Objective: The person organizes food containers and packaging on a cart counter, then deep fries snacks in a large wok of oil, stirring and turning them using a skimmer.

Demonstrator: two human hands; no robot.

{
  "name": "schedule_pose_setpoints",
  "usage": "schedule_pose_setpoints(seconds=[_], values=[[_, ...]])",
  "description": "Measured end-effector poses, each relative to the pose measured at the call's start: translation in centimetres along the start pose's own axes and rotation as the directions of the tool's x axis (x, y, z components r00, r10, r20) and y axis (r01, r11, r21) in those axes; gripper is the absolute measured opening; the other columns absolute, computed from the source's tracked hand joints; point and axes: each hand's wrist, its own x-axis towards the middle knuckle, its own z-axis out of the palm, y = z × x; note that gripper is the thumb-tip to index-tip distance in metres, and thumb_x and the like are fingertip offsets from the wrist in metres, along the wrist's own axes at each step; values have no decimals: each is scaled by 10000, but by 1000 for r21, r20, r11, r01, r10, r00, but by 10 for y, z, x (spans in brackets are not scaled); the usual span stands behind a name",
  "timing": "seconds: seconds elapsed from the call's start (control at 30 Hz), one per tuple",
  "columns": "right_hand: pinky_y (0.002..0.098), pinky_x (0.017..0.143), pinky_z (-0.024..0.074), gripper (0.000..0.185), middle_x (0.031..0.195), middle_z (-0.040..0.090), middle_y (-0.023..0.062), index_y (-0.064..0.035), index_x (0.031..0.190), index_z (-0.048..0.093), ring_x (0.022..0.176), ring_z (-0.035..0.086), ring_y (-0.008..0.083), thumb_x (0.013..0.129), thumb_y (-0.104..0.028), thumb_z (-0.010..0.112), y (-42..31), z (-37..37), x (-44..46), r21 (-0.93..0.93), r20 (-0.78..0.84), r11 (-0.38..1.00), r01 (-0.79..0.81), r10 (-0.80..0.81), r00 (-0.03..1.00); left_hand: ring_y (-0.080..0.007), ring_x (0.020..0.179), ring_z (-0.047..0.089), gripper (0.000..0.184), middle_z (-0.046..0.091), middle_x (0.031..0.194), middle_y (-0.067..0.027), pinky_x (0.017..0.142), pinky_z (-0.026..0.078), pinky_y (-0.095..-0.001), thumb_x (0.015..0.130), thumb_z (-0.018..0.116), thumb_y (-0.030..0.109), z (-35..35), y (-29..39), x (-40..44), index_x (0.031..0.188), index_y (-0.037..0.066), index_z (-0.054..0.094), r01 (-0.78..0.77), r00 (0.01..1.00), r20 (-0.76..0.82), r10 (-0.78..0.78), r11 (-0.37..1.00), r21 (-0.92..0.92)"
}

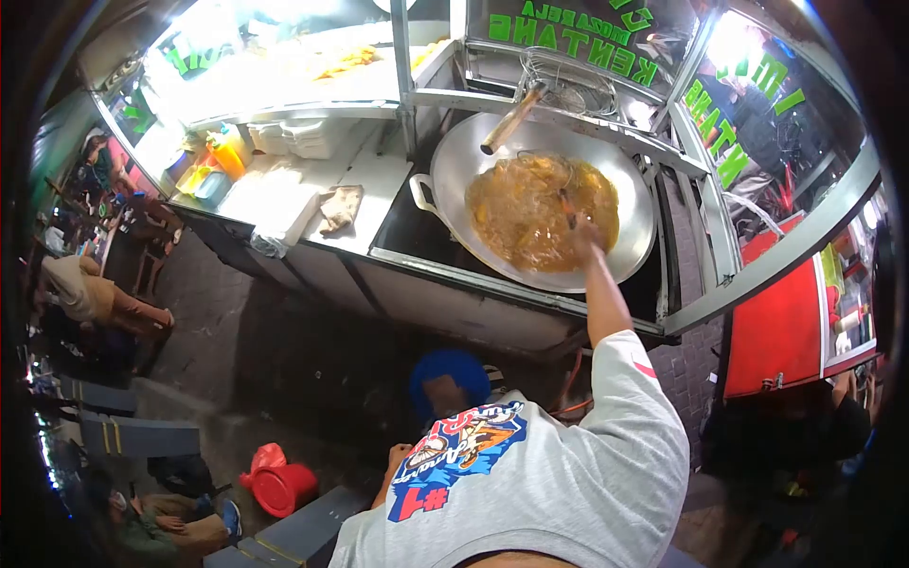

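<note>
My right hand (588, 237) is over the right part of a large metal wok (445, 180), closed round the dark handle of a utensil (569, 210). The utensil's far end dips into bubbling brown oil (521, 213), where yellowish pieces of food float. A wooden handle (512, 119) juts over the wok's back rim. My left arm (390, 466) hangs low by my side near a blue round object (445, 381); its hand is hidden behind my shirt.
Left of the wok, the counter (365, 175) holds a cloth (341, 207), white boxes (301, 135) and sauce bottles (227, 151). A red bucket (284, 488) and bench (312, 525) stand below left. Seated people are at far left. A red cart (776, 327) is right.
</note>
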Motion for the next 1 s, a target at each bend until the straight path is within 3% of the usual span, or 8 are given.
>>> schedule_pose_setpoints(seconds=[0.1, 0.23, 0.4, 0.47, 0.63, 0.77, 0.83, 1.0], values=[[459, 757, 476, 607, 1026, 600, 222, -195, 1310, 401, 919, 597, 381, 729, -163, 575, -26, 42, -2, -28, 164, 997, -77, 81, 983, -179, 713, 630, 307, 667, 791, -146, 629, 486, -319, 810, 585, 253, -13, 24, -15, 923, -25, 651, -63, 997, -49, 64, 997, 35], [450, 746, 481, 607, 978, 600, 255, -141, 1357, 337, 882, 596, 407, 771, -141, 493, -79, 1, -51, 6, 280, 996, 87, -85, 956, -185, 685, 636, 295, 666, 780, -149, 621, 491, -318, 824, 565, 227, -14, 40, 0, 921, -42, 640, -64, 998, -29, 60, 987, -149], [495, 593, 467, 258, 748, 599, 264, 32, 866, 552, 698, 605, 407, 850, -125, 349, -63, 21, -93, 119, 112, 979, 168, -181, 977, -189, 702, 627, 301, 667, 806, -153, 646, 491, -317, 821, 586, 229, -18, 59, 17, 927, -47, 639, -171, 985, 14, 171, 985, -4], [497, 614, 468, 213, 758, 594, 261, -33, 922, 568, 761, 605, 396, 746, -60, 452, -54, 23, -108, 75, 85, 973, 217, -223, 971, -190, 717, 622, 299, 667, 808, -150, 653, 488, -313, 823, 592, 232, -17, 44, 37, 928, -43, 643, -315, 949, 41, 313, 947, 61], [498, 683, 466, 431, 861, 617, 221, -114, 1118, 505, 811, 605, 394, 693, -44, 485, -74, -85, -167, -17, 262, 989, 145, -136, 955, -170, 692, 607, 287, 662, 766, -139, 639, 480, -312, 802, 593, 223, -18, 58, 36, 900, -39, 652, -236, 971, 48, 236, 972, 13], [455, 724, 497, 567, 922, 633, 185, -221, 1266, 460, 813, 626, 353, 720, -223, 610, -28, -119, -179, -225, 98, 972, 65, -44, 994, -175, 650, 606, 270, 650, 706, -130, 613, 479, -319, 784, 571, 212, -12, 32, 67, 838, -39, 656, -251, 967, 32, 252, 967, -40], [409, 800, 484, 548, 1089, 595, 133, -240, 1267, 469, 927, 598, 328, 742, -261, 624, -33, -169, -188, -288, 88, 953, 94, -72, 994, -171, 623, 598, 250, 644, 701, -118, 592, 480, -318, 805, 561, 194, -21, 45, 53, 840, -39, 643, -297, 951, 94, 295, 955, 4], [395, 823, 475, 424, 964, 646, 118, -194, 1114, 599, 920, 611, 285, 693, -154, 614, -48, -275, -193, -287, 212, 953, 98, -36, 977, -132, 529, 546, 227, 625, 691, -100, 500, 447, -280, 842, 541, 170, -30, 85, 19, 899, -35, 619, -149, 981, 122, 153, 988, -39]])
